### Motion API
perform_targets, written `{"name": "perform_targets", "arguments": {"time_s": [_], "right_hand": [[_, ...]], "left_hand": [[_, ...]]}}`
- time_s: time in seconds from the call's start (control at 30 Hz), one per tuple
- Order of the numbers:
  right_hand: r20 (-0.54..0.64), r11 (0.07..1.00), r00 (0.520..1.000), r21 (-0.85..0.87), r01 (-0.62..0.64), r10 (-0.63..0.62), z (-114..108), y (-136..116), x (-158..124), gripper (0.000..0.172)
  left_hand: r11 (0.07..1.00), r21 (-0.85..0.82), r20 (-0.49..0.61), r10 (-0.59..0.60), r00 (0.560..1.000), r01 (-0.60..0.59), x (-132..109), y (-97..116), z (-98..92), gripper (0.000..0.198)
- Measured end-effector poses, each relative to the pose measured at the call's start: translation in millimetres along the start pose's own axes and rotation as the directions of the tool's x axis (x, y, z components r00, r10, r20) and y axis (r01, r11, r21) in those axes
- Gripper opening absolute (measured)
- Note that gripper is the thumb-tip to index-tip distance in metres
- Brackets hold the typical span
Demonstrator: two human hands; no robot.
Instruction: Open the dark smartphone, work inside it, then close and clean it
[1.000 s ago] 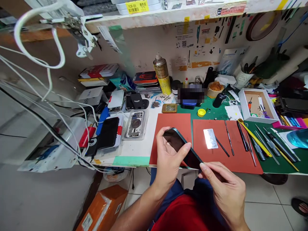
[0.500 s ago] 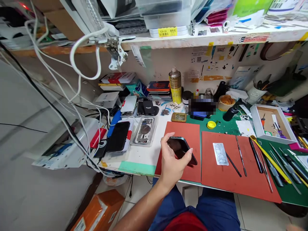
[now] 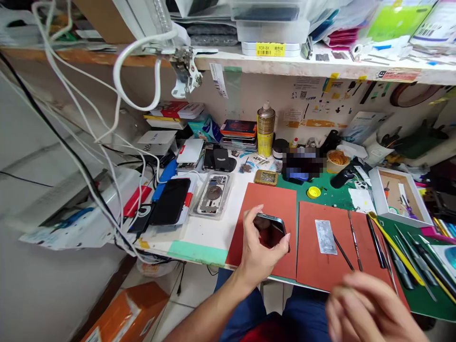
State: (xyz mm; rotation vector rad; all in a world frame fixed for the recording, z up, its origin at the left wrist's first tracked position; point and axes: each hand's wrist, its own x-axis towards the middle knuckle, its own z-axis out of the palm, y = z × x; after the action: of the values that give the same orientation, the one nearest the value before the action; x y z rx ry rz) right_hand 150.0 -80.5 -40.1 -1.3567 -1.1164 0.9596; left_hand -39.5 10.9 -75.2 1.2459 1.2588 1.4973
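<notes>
1. The left hand (image 3: pixel 258 254) grips a phone (image 3: pixel 269 232) over the left red mat (image 3: pixel 270 197).
2. The right hand (image 3: pixel 370 308), right of that mat, is blurry: can't tell if it's holding anything.
3. A yellow label (image 3: pixel 270 49), high behind that mat, starts "FOR".

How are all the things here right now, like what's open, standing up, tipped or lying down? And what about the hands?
Held phone: tilted, looking dark
Left hand: gripping the held phone
Right hand: fingers bent, blurry, away from the held phone
Other phone: lying flat, screen dark
Phone shell: insides showing
Spray can: standing up
White box: open, things inside
Silver sheet: lying flat
</notes>
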Motion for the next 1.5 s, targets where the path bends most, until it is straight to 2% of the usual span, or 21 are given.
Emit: {"name": "perform_targets", "arguments": {"time_s": [0.07,0.1,0.17,0.2,0.3,0.4,0.47,0.5,0.53,0.6,0.63,0.67,0.7,0.73,0.87,1.0,1.1,1.23,1.3,1.43,1.5], "right_hand": [[-0.048,0.998,0.998,-0.05,-0.048,0.045,13,13,9,0.035],[-0.066,0.995,0.996,-0.068,-0.069,0.065,22,20,13,0.046],[-0.03,0.995,0.995,-0.028,-0.094,0.093,40,31,17,0.069],[-0.003,0.995,0.995,0.011,-0.104,0.104,48,33,17,0.071],[0.012,0.993,0.997,0.083,-0.082,0.081,59,25,12,0.043],[-0.057,0.996,0.997,0.082,-0.04,0.045,43,2,10,0.034],[-0.034,0.99,0.996,0.12,-0.073,0.078,21,-16,10,0.034],[0.008,0.982,0.994,0.152,-0.109,0.109,9,-24,9,0.035],[0.059,0.971,0.988,0.187,-0.15,0.141,-2,-30,8,0.037],[0.149,0.945,0.972,0.246,-0.215,0.182,-18,-40,4,0.04],[0.176,0.935,0.965,0.267,-0.235,0.192,-22,-42,0,0.041],[0.191,0.926,0.961,0.283,-0.251,0.202,-25,-42,-4,0.043],[0.195,0.917,0.957,0.296,-0.266,0.214,-27,-41,-10,0.046],[0.189,0.908,0.955,0.311,-0.28,0.229,-28,-39,-17,0.049],[0.133,0.883,0.955,0.365,-0.296,0.266,-36,-28,-47,0.055],[0.078,0.914,0.974,0.336,-0.227,0.214,-42,-32,-67,0.055],[0.006,0.951,0.986,0.264,-0.16,0.164,-40,-41,-69,0.052],[-0.097,0.978,0.99,0.192,-0.08,0.099,-34,-44,-67,0.032],[-0.087,0.971,0.991,0.227,-0.075,0.097,-32,-43,-66,0.03],[-0.013,0.937,0.985,0.312,-0.159,0.171,-29,-40,-69,0.034],[0.03,0.916,0.976,0.339,-0.214,0.216,-27,-40,-71,0.035]], "left_hand": [[0.988,-0.14,-0.059,-0.068,0.996,0.06,5,5,-0.7,0.077],[0.96,-0.256,-0.098,-0.144,0.985,0.115,8,10,-0.2,0.075],[0.832,-0.505,-0.14,-0.342,0.929,0.23,13,20,3.8,0.064],[0.768,-0.577,-0.121,-0.415,0.902,0.276,13,25,7.0,0.055],[0.66,-0.639,0.009,-0.506,0.862,0.394,5,36,13.9,0.038],[0.592,-0.656,0.134,-0.52,0.844,0.468,-7,37,0.9,0.042],[0.602,-0.629,0.167,-0.514,0.842,0.492,-9,33,-18.0,0.057],[0.622,-0.55,0.263,-0.505,0.822,0.558,-9,32,-27.4,0.059],[0.603,-0.438,0.449,-0.496,0.743,0.667,-10,32,-35.2,0.06],[0.512,-0.249,0.779,-0.399,0.485,0.822,-16,36,-42.6,0.074],[0.491,-0.157,0.879,-0.326,0.348,0.857,-23,40,-42.0,0.079],[0.486,-0.08,0.935,-0.266,0.235,0.87,-32,45,-38.9,0.082],[0.499,-0.007,0.962,-0.233,0.141,0.867,-43,51,-34.3,0.085],[0.521,0.033,0.968,-0.228,0.102,0.853,-54,56,-29.0,0.087],[0.692,0.014,0.934,-0.266,0.237,0.721,-93,68,-14.5,0.079],[0.769,0.04,0.899,-0.306,0.312,0.638,-114,66,-12.8,0.085],[0.82,0.129,0.861,-0.371,0.348,0.557,-124,65,-12.9,0.087],[0.846,0.243,0.821,-0.44,0.363,0.475,-136,63,-16.1,0.084],[0.845,0.26,0.8,-0.459,0.385,0.468,-141,59,-19.6,0.081],[0.86,0.217,0.76,-0.445,0.473,0.461,-150,44,-26.2,0.077],[0.867,0.181,0.768,-0.42,0.484,0.464,-150,36,-27.3,0.074]]}}
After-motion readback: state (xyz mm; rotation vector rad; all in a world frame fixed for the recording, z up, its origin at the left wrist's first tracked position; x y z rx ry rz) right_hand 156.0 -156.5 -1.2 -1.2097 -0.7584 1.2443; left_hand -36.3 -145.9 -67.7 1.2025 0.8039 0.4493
